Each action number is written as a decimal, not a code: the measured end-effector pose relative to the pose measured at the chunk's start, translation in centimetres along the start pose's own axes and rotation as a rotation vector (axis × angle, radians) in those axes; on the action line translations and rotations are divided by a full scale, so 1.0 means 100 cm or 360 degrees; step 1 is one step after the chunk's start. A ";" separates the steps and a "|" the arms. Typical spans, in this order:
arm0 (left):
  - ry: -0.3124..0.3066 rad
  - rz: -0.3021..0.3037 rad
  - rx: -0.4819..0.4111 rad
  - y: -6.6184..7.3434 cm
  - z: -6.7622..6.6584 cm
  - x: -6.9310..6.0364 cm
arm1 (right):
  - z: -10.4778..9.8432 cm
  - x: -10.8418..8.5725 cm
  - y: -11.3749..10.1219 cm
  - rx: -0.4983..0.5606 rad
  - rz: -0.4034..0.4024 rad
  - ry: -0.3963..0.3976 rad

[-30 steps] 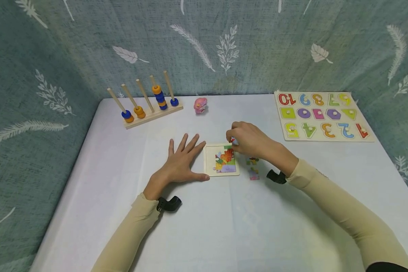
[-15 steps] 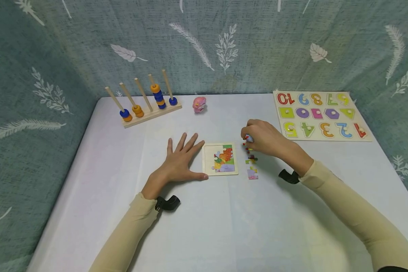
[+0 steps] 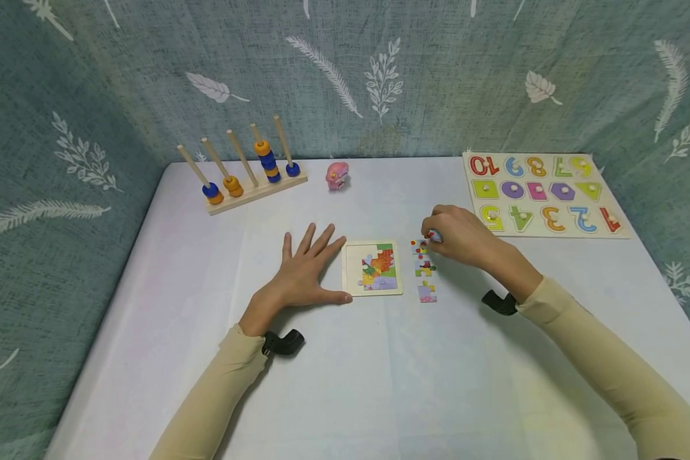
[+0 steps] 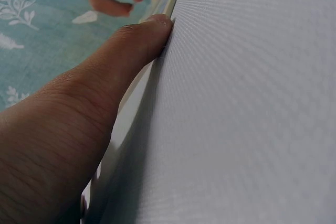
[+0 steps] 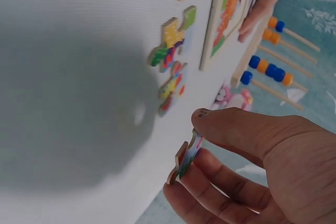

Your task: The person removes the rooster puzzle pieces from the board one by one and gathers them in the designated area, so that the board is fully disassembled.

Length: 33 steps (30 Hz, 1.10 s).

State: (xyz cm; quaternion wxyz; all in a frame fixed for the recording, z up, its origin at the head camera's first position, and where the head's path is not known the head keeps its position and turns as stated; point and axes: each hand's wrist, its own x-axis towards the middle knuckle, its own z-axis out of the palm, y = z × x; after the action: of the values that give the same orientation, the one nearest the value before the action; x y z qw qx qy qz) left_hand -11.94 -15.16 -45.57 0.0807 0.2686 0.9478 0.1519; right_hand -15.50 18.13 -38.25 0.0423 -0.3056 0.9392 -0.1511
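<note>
Thumb and fingers of the right hand (image 3: 457, 235) are pinching a puzzle piece (image 5: 189, 156), while the left hand (image 3: 303, 278) is resting with fingers spread wide, its thumb touching a partly filled puzzle tray (image 3: 353, 262) between both hands. Three loose pieces (image 3: 423, 271) are lying just left of the right hand on the white surface (image 3: 345, 383). Beyond the left hand, a bead rack (image 3: 247, 200) and a pink toy (image 3: 337, 175) are standing; beyond the right one, a number board (image 3: 529, 234) is lying before leaf-patterned cloth (image 3: 448, 108).
</note>
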 end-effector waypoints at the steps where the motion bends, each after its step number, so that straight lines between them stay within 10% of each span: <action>1: 0.0006 0.0004 -0.0001 0.000 0.000 0.000 | 0.001 -0.001 0.001 -0.0007 0.0006 0.0001; 33: 0.0002 0.0011 -0.0016 0.000 -0.001 -0.001 | 0.018 -0.011 0.022 0.0088 0.0051 -0.0054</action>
State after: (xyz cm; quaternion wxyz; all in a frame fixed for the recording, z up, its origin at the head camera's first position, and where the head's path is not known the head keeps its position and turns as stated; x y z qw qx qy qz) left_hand -11.89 -15.23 -45.46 0.0808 0.2714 0.9461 0.1572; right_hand -15.50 19.99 -40.60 0.0691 -0.2918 0.9385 -0.1711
